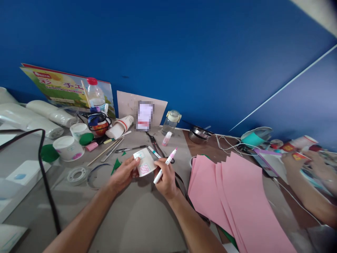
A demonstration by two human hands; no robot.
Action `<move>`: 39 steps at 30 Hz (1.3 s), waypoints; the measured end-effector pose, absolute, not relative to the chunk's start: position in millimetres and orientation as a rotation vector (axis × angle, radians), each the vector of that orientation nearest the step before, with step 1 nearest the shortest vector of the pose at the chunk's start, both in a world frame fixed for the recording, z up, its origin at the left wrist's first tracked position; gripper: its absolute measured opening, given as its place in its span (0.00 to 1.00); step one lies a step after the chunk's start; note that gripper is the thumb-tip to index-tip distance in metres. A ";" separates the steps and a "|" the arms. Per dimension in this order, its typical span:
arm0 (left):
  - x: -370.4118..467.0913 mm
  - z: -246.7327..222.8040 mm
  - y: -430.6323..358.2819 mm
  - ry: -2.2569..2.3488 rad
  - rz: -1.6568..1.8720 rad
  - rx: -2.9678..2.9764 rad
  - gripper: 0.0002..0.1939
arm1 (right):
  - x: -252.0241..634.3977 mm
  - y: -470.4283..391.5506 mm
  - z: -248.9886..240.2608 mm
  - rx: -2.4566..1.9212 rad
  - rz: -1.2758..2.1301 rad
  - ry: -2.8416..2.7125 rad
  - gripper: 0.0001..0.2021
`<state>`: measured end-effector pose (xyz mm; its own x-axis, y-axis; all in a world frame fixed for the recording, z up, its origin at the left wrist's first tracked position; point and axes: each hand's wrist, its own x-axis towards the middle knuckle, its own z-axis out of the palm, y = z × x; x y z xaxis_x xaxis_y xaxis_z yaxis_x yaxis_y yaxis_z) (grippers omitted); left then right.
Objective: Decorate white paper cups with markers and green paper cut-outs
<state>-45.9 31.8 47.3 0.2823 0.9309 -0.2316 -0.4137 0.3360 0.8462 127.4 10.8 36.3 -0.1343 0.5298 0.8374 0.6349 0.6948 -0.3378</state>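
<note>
Paper cup (145, 168) is up off the worktop (126, 221), in front of the wearer, between the two hands. Left hand (125, 174) has it by the left side: thumb on the outer wall, other fingers mostly hidden behind. Right hand (166, 181) has its fingers closed round a white marker (164, 166); its fingertips come up to the cup's right edge, contact likely, can't confirm. Key relation: marker sits just right of the cup, long axis slanting from lower left, near the wearer, to upper right. Pink end points up and away from the cup; plain white end is the lower one, just off the cup's bottom right. Can't tell if the pink end is a cap or a bare tip. Cup is tilted, drawn wall facing the wearer: teal outlines on top, pink crosshatched patch below. Right hand is the nearer one to that patch's right side. Around: scissors (152, 139) beyond the cup, pink paper sheets (237, 196) right of the right forearm, tape roll (77, 175) left of the left hand.
</note>
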 end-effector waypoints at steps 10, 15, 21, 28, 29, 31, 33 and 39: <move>-57.0 49.4 41.3 0.897 1.073 0.833 0.24 | 129.4 -2.6 50.7 -0.808 0.666 -1.326 0.22; -61.1 43.5 43.6 0.890 1.043 0.893 0.23 | 132.7 5.8 49.8 -0.763 0.799 -1.147 0.20; -62.3 39.2 47.9 0.883 1.046 0.956 0.23 | 133.7 13.9 58.2 -0.818 1.119 -0.949 0.10; -60.7 41.2 46.4 0.927 1.051 0.980 0.23 | 132.9 14.6 44.8 -0.912 1.095 -1.027 0.11; -60.8 40.6 46.4 0.930 1.050 0.985 0.23 | 132.7 14.4 43.0 -0.918 1.076 -1.047 0.12; -61.2 38.4 47.0 0.932 1.041 1.000 0.23 | 132.0 13.4 42.1 -0.943 1.033 -1.087 0.14; -61.7 35.4 47.9 0.938 1.035 1.021 0.22 | 131.2 11.6 45.2 -0.980 0.987 -1.125 0.15; -62.3 32.6 48.4 0.946 1.027 1.042 0.21 | 129.7 6.2 60.1 -1.040 0.840 -1.224 0.15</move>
<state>-62.3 48.4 32.6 0.2479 0.9611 -0.1220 -0.2009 0.1742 0.9640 129.7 6.2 60.1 0.1683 0.9304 0.3257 0.0303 0.3254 -0.9451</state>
